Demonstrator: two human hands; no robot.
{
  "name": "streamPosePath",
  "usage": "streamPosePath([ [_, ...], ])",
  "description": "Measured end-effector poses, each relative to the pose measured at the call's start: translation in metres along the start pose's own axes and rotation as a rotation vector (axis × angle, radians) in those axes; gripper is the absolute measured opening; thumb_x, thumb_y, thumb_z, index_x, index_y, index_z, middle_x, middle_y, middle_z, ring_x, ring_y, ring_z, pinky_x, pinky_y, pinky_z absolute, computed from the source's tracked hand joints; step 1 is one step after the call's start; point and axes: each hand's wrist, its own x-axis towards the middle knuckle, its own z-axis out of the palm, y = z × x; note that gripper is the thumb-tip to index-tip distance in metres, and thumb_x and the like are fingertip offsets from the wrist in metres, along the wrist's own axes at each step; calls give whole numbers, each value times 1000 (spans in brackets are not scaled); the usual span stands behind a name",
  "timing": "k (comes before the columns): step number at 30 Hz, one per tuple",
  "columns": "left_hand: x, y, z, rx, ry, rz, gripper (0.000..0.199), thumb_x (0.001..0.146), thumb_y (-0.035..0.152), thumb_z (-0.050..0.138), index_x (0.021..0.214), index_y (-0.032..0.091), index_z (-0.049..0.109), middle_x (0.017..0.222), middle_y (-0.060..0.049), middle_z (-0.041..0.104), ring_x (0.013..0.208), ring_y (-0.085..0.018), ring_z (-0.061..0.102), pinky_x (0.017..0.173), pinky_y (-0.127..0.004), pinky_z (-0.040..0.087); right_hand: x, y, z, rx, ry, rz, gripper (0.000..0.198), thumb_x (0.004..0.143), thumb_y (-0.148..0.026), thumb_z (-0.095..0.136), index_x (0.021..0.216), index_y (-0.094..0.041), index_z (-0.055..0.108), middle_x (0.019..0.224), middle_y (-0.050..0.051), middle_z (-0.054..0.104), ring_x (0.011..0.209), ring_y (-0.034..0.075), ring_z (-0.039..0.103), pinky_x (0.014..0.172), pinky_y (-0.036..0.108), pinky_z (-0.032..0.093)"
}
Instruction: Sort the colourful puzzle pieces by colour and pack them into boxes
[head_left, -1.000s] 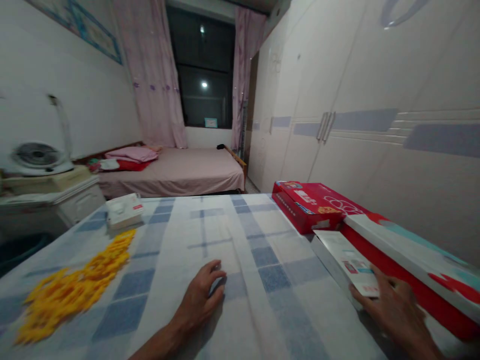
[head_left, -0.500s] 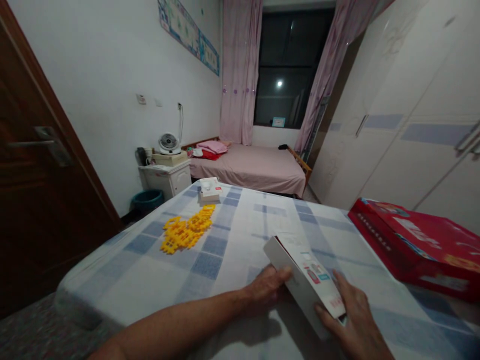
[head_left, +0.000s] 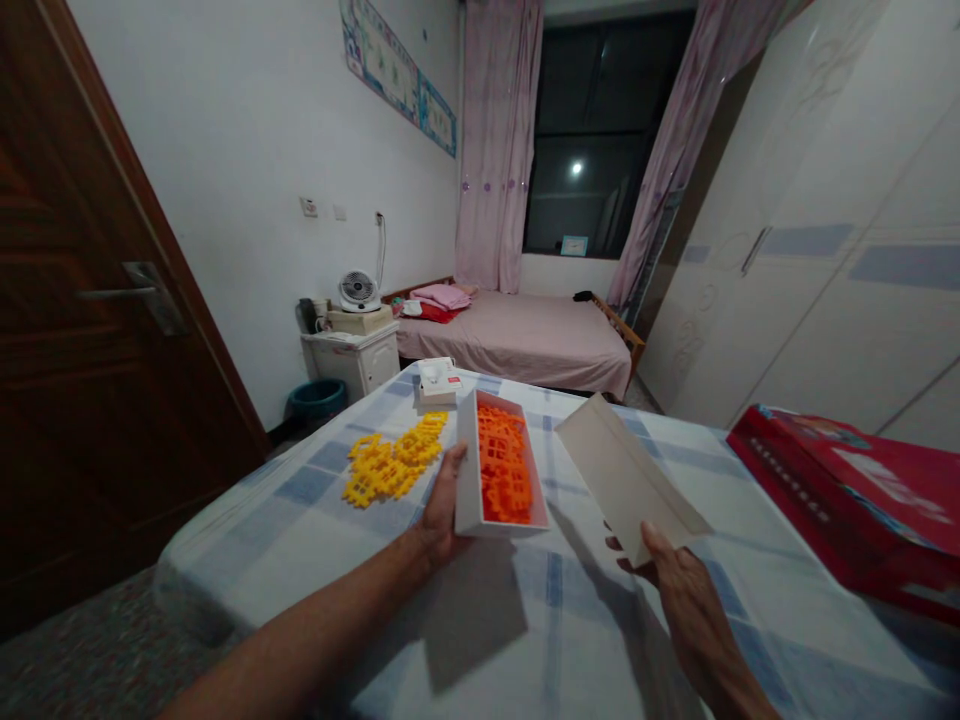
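Observation:
My left hand [head_left: 444, 505] grips the left side of a white box [head_left: 469, 490], held tilted above the table. Inside the box lie many orange plastic pieces [head_left: 504, 460], openwork in shape. To the right, my right hand [head_left: 664, 565] pinches the near end of the box lid [head_left: 626, 470], which is apart from the box and shows its plain pale inside. A loose pile of yellow plastic pieces [head_left: 390, 462] rests on the cloth, left of the box.
The table wears a blue-and-white checked cloth [head_left: 300, 530]. A small white box [head_left: 438, 382] sits near its far edge. At the right lies a large red box [head_left: 847, 510]. Beyond stand a pink-covered bed [head_left: 525, 335] and a bedside cabinet with a fan [head_left: 359, 290].
The lid has come off the white box, so the orange pieces show. My left hand has moved left and up with the box; my right hand holds the lid apart. The view has shifted slightly.

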Motion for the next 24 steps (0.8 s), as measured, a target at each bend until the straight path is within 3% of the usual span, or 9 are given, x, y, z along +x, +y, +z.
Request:
streamPosePath([
  [4, -22, 79, -22, 170, 132, 220, 48, 87, 42, 48, 122, 11, 54, 100, -11, 71, 87, -24, 69, 82, -41, 55, -1, 9, -7, 17, 65, 135, 51, 76, -58, 49, 90, -12, 65, 73, 7, 67, 66, 22, 61, 62, 31, 49],
  [7, -41, 134, -44, 326, 280, 355, 39, 87, 37, 50, 116, 12, 57, 92, -9, 72, 77, -21, 70, 74, -37, 58, -2, 11, -9, 3, 50, 179, 54, 79, -58, 44, 95, -12, 65, 76, 9, 69, 67, 24, 62, 64, 34, 50],
  [11, -58, 178, -70, 484, 474, 390, 30, 86, 29, 52, 106, 9, 60, 76, -8, 72, 60, -19, 69, 60, -32, 59, -1, 12, -7, -10, 57, 180, 59, 77, -61, 45, 98, -11, 66, 83, 11, 70, 77, 28, 64, 73, 37, 51],
  [17, -50, 182, -84, 574, 522, 317, 26, 85, 28, 54, 100, 8, 61, 75, -10, 72, 59, -19, 69, 58, -32, 59, -2, 14, -5, 63, 0, 157, 57, 77, -58, 47, 102, -11, 66, 82, 11, 71, 85, 30, 65, 77, 39, 52],
  [21, -35, 173, -76, 626, 491, 256, 28, 85, 30, 54, 100, 8, 61, 78, -11, 72, 60, -20, 68, 58, -31, 58, -4, 14, -5, 83, 42, 116, 53, 76, -56, 49, 100, -13, 68, 86, 12, 71, 89, 31, 64, 75, 38, 53],
  [24, -27, 169, -64, 746, 545, 212, 27, 85, 32, 54, 92, 7, 63, 68, -11, 71, 51, -18, 65, 50, -27, 54, -4, 13, -6, 78, 19, 111, 55, 76, -57, 48, 98, -11, 68, 87, 12, 71, 88, 30, 64, 75, 36, 53],
])
